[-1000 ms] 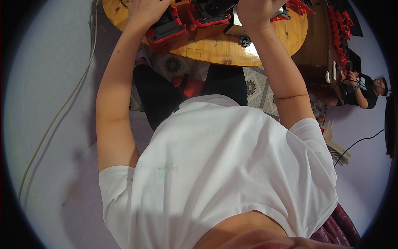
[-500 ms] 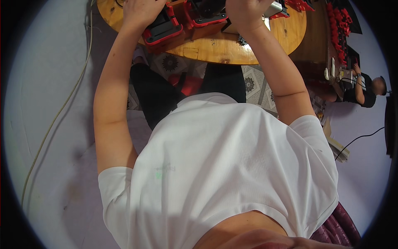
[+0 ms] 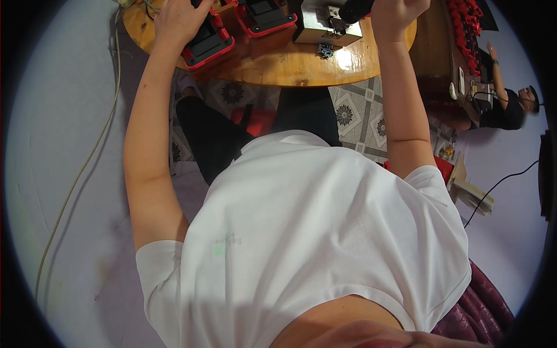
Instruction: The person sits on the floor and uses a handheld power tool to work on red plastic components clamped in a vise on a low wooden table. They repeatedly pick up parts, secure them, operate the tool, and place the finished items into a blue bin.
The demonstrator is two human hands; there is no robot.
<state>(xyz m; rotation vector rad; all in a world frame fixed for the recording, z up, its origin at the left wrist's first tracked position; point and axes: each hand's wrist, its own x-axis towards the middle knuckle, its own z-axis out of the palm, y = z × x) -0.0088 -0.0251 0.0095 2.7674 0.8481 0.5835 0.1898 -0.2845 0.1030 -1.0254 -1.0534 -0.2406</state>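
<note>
At the table's far left, my left hand (image 3: 178,22) is closed at the rear end of a red and black plastic frame (image 3: 210,49), its thumb against it; the other fingertips are cut off by the upper edge. A second red and black frame (image 3: 267,22) lies just right of it. My right hand (image 3: 400,14) is closed around a black cylindrical tool (image 3: 355,10), partly out of view. The tool's end is over a light box (image 3: 310,36) with a metal piece on top. A small heap of screws (image 3: 325,51) lies in front of the box.
The round wooden table (image 3: 261,72) ends in a curved near edge above my legs. Red parts (image 3: 464,29) are piled on another table at the right, where a person in dark clothes (image 3: 502,113) has one arm raised. A pale cable (image 3: 87,153) runs down the left side.
My right hand has moved right with the black tool, from over the second frame to over the box, uncovering the box and screws. My left hand stays at the left frame. The view has shifted slightly.
</note>
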